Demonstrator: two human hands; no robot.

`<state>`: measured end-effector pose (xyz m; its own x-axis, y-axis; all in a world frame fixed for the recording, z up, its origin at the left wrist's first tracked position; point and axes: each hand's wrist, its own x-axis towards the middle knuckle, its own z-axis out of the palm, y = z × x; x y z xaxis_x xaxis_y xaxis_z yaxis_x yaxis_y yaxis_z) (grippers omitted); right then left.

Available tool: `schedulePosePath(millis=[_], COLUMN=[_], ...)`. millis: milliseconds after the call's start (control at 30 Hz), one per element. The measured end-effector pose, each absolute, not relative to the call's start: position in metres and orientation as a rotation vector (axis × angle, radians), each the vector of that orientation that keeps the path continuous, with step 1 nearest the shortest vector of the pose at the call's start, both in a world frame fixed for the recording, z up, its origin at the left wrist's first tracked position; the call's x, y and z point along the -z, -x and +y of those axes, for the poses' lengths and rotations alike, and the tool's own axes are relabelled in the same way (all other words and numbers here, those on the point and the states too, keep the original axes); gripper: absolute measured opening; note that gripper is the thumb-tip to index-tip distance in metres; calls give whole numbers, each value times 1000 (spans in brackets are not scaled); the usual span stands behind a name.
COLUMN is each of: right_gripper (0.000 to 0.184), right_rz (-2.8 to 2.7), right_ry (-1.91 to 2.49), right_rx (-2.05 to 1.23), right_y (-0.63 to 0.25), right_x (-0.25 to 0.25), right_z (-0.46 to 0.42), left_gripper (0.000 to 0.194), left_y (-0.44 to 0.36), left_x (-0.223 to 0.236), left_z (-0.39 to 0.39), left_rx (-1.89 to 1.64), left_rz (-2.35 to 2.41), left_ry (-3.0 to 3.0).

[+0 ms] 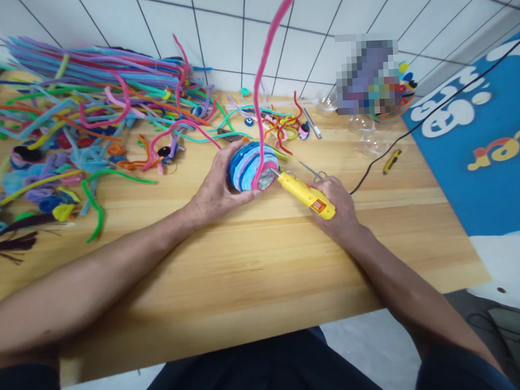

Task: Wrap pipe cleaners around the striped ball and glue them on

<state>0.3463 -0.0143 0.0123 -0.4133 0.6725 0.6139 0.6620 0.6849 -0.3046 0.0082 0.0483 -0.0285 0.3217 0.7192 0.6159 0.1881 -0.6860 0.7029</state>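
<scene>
My left hand (219,188) is wrapped around the left side of a ball (245,164) covered in coiled blue, light-blue and purple pipe cleaners. A long pink pipe cleaner (263,62) is coiled at the ball's lower right and rises to the top of the view. Next to that pink coil, a patch of the ball's surface looks greyish and uncovered. My right hand (336,209) grips a yellow glue gun (305,196), its nozzle at or very near the uncovered patch. Whether glue is coming out cannot be seen.
Heaped pipe cleaners (108,75) in many colours cover the back left. Scissors (313,171) lie by my right hand, partly hidden. A yellow cutter (392,161) rests to the right, near a black cord (385,149). Clear plastic domes (375,144) stand at the back right, below the tiled wall.
</scene>
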Motion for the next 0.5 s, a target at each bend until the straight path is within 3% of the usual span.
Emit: schedulePosePath(millis=[500], right_gripper=[23], right_rz=[-2157], right_ry=[1093], right_rx=[-92], right_y=[-342], right_x=[-17], right_z=[-17], left_gripper=[115], left_y=[-8], left_x=[30], left_z=[49], left_rx=[-1354], left_rz=[814], left_ry=[-2083])
